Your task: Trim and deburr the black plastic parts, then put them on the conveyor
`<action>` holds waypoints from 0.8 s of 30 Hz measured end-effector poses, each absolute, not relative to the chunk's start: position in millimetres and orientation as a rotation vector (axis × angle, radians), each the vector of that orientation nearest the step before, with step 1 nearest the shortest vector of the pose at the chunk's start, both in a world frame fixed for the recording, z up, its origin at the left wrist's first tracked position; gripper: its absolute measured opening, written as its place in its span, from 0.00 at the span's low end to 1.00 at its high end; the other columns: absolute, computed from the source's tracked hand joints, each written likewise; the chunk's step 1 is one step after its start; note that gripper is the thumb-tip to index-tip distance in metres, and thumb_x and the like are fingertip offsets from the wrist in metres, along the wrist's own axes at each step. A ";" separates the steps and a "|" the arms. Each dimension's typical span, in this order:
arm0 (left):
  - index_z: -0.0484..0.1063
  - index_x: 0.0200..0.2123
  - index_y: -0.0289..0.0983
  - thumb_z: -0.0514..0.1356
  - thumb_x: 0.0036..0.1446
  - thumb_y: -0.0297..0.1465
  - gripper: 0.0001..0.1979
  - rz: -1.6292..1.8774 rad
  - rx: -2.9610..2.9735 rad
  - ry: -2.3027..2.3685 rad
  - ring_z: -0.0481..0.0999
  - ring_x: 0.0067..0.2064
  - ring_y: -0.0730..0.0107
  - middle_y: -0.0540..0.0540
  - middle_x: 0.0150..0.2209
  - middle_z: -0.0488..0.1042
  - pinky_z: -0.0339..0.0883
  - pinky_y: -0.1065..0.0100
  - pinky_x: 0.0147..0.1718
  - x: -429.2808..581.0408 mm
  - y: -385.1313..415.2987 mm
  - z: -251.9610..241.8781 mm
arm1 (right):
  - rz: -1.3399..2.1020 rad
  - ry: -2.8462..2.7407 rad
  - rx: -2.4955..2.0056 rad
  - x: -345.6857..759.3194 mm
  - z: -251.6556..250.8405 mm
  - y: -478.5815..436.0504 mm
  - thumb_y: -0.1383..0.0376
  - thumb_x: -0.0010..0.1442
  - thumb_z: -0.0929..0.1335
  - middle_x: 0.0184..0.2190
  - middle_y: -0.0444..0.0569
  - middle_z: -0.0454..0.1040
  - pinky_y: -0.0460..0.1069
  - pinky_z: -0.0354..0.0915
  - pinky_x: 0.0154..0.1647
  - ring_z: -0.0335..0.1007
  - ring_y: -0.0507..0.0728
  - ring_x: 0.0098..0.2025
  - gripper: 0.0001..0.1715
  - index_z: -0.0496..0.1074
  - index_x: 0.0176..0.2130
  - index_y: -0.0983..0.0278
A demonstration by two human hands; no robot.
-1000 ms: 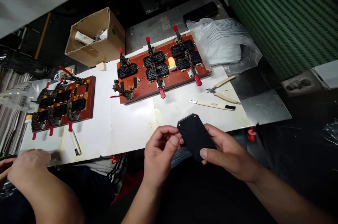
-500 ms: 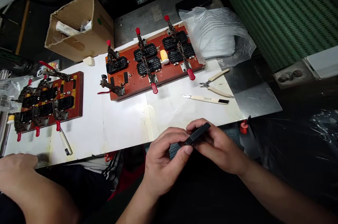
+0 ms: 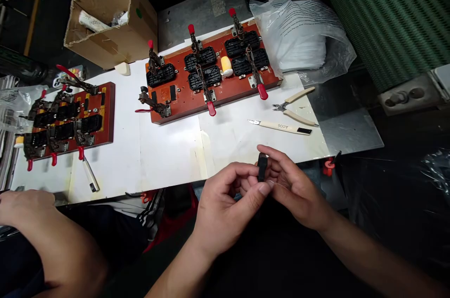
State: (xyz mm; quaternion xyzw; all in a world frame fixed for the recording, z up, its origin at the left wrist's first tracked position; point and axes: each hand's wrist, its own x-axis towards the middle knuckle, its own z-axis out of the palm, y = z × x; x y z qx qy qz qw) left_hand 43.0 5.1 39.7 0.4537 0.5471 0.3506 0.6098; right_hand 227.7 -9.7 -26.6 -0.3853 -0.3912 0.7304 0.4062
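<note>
Both my hands hold a flat black plastic part point(image 3: 262, 167) on edge, just in front of the white table's point(image 3: 168, 152) near edge. My left hand point(image 3: 225, 209) pinches its lower end with thumb and fingers. My right hand point(image 3: 295, 190) grips it from the right, fingers curled round it. Only the part's narrow end shows between the fingers.
A red-brown clamp jig point(image 3: 211, 73) with black parts and red-tipped toggle clamps lies ahead; a second jig point(image 3: 66, 120) sits left. A cream-handled knife point(image 3: 281, 126) and cutters point(image 3: 295, 108) lie right. A cardboard box point(image 3: 108, 21), a plastic bag point(image 3: 302, 40) and another person's arm point(image 3: 42, 237) are nearby.
The black part went from lying flat, face up, to standing on edge between my fingers. My hands closed in around it. The view shifted slightly.
</note>
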 end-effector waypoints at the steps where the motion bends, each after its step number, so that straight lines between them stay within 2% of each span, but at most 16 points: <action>1: 0.82 0.45 0.42 0.73 0.63 0.38 0.10 0.810 1.000 1.263 0.70 0.31 0.79 0.52 0.32 0.76 0.68 0.77 0.32 42.6 4.6 39.8 | 1.850 -0.980 -0.970 227.0 -26.1 -9.8 0.57 0.76 0.72 0.63 0.50 0.73 0.57 0.68 0.65 0.72 0.60 0.64 0.35 0.59 0.75 0.46; 5: 0.84 0.44 0.44 0.73 0.64 0.36 0.07 0.846 0.881 1.198 0.74 0.32 0.80 0.52 0.33 0.79 0.69 0.78 0.33 37.1 4.9 37.4 | 1.798 -0.938 -0.993 224.5 -22.5 -11.3 0.58 0.76 0.71 0.60 0.49 0.75 0.53 0.72 0.58 0.74 0.59 0.60 0.33 0.60 0.74 0.48; 9: 0.85 0.46 0.46 0.70 0.68 0.33 0.06 0.934 0.956 1.177 0.80 0.42 0.73 0.49 0.42 0.83 0.74 0.74 0.43 27.8 5.9 29.4 | 1.600 -0.957 -1.126 225.9 -16.8 -12.3 0.59 0.75 0.72 0.46 0.45 0.79 0.49 0.75 0.47 0.77 0.54 0.43 0.19 0.73 0.62 0.51; 10: 0.85 0.47 0.46 0.70 0.68 0.32 0.06 0.952 0.991 1.181 0.80 0.44 0.71 0.48 0.44 0.83 0.75 0.72 0.45 25.8 5.8 27.4 | 1.560 -0.992 -1.142 226.8 -15.5 -12.0 0.60 0.75 0.73 0.45 0.45 0.79 0.50 0.74 0.46 0.76 0.54 0.41 0.15 0.75 0.59 0.52; 12: 0.85 0.47 0.45 0.69 0.68 0.31 0.07 0.976 1.051 1.172 0.80 0.48 0.67 0.46 0.46 0.82 0.76 0.68 0.49 22.9 5.5 24.3 | 1.473 -1.078 -1.137 229.0 -13.6 -10.7 0.61 0.75 0.72 0.46 0.45 0.78 0.51 0.74 0.46 0.75 0.55 0.42 0.11 0.77 0.56 0.52; 16: 0.85 0.48 0.47 0.68 0.68 0.28 0.10 0.998 1.148 1.114 0.80 0.50 0.64 0.45 0.46 0.82 0.75 0.65 0.52 20.7 5.5 22.3 | 1.326 -1.227 -1.049 232.8 -10.9 -7.7 0.66 0.75 0.71 0.49 0.47 0.76 0.54 0.72 0.51 0.73 0.58 0.50 0.17 0.78 0.58 0.47; 21: 0.84 0.50 0.46 0.66 0.69 0.27 0.11 0.998 1.170 1.074 0.81 0.51 0.59 0.43 0.47 0.82 0.76 0.58 0.54 20.4 6.7 19.0 | 1.299 -1.284 -1.034 234.5 -9.1 -8.0 0.69 0.75 0.70 0.49 0.47 0.75 0.55 0.72 0.50 0.74 0.58 0.49 0.22 0.78 0.60 0.44; 24: 0.84 0.50 0.47 0.65 0.70 0.27 0.11 0.998 1.175 1.070 0.81 0.52 0.59 0.44 0.48 0.81 0.75 0.57 0.56 19.7 6.4 18.0 | 1.282 -1.306 -1.031 234.5 -8.7 -7.7 0.70 0.75 0.70 0.50 0.45 0.75 0.53 0.71 0.49 0.74 0.56 0.49 0.25 0.77 0.61 0.41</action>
